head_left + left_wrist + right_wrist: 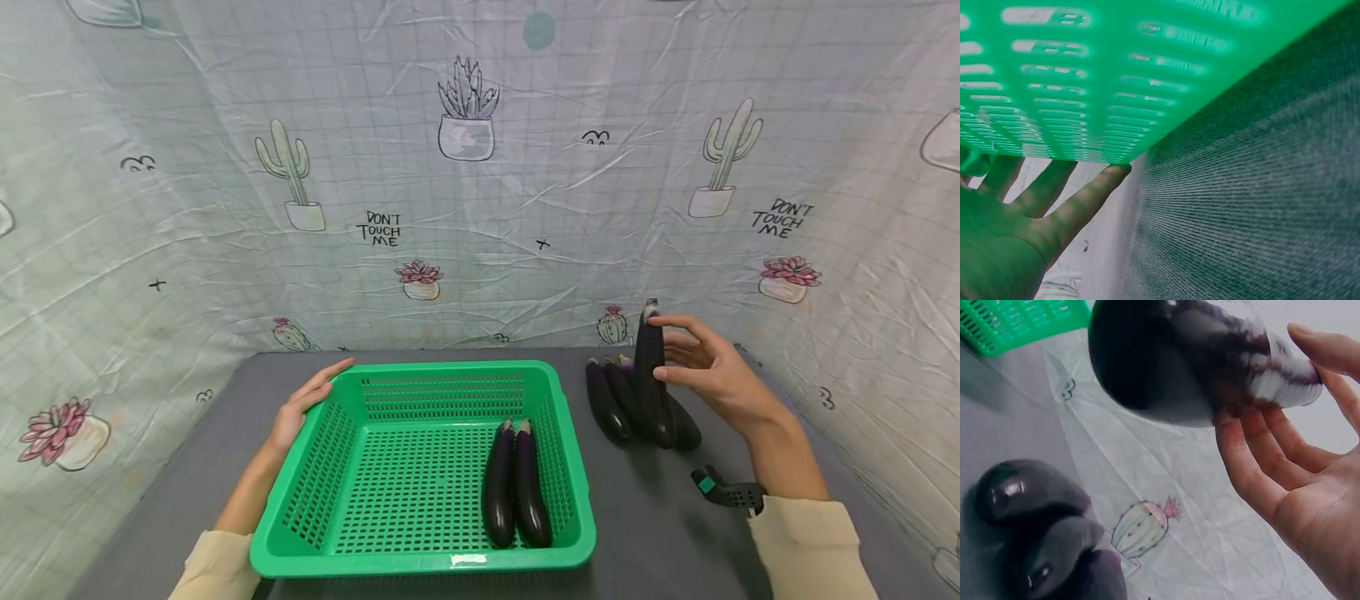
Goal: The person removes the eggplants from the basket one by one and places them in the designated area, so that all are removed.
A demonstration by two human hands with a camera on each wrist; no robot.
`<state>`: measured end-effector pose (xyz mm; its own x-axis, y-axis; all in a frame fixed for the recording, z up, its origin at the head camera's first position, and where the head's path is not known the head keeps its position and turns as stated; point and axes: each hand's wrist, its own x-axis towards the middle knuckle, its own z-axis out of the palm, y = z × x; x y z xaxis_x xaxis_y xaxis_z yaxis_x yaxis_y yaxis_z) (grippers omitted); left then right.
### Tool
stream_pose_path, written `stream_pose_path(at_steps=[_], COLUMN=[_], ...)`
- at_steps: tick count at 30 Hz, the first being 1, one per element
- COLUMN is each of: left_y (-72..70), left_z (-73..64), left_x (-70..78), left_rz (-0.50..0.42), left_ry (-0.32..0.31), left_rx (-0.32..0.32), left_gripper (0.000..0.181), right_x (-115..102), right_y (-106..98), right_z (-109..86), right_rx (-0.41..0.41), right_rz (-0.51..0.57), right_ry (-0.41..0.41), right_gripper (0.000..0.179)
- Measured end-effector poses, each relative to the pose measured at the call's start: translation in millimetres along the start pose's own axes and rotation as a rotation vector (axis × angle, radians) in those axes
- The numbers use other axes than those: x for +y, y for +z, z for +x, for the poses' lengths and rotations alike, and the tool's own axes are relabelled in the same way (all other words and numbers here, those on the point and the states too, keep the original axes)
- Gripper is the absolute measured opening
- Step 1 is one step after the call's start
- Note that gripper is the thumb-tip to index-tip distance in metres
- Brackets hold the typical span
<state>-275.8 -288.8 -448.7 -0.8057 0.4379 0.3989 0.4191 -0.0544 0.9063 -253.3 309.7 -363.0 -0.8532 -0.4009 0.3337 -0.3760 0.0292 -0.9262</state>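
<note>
A green plastic basket (420,562) has two dark purple eggplants lying side by side at its right end, a left one (498,487) and a right one (530,492). My left hand (294,414) rests on its left rim, near the far corner. In the left wrist view the fingers (1088,199) reach out nearly straight along the slotted outer wall (1104,81). Right of the basket, my right hand (708,367) grips another eggplant (649,375) between thumb and fingers, its stem end up. Its glossy body (1166,369) is above several more eggplants (1029,490) in the right wrist view.
The grey tabletop (637,533) runs back to a pale sheet (480,250) printed with potted cacti, which hangs behind and at both sides. A black wrist strap (731,492) sits at the right sleeve.
</note>
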Motion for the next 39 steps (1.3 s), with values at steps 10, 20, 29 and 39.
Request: stream_pose_path(at_steps=[10,20,29,39], left_y=[0.5,0.8,-1.4,-1.3], left_z=[0.8,1.2,0.3,0.5], left_x=[0.8,0.1,-1.8,-1.4], left_rz=[0.12,0.128,0.111,0.088], left_ry=[-0.002,0.005,-0.016,-0.004], left_rx=[0.041,0.041,0.039,0.025], left_gripper=[0.051,0.051,0.051,0.051], right_x=[6.0,9.9,22.5,33.4], right_y=[-18.8,-28.5,-41.7,-50.4], right_z=[-5.7,-10.4,-11.5,-16.0], right_rx=[0.042,0.074,0.122,0.257], right_rz=[0.107,0.12,-0.005,-0.095], right_ry=[-0.007,0.012,0.081,0.149], right_gripper=[0.067,0.067,0.056,0.057])
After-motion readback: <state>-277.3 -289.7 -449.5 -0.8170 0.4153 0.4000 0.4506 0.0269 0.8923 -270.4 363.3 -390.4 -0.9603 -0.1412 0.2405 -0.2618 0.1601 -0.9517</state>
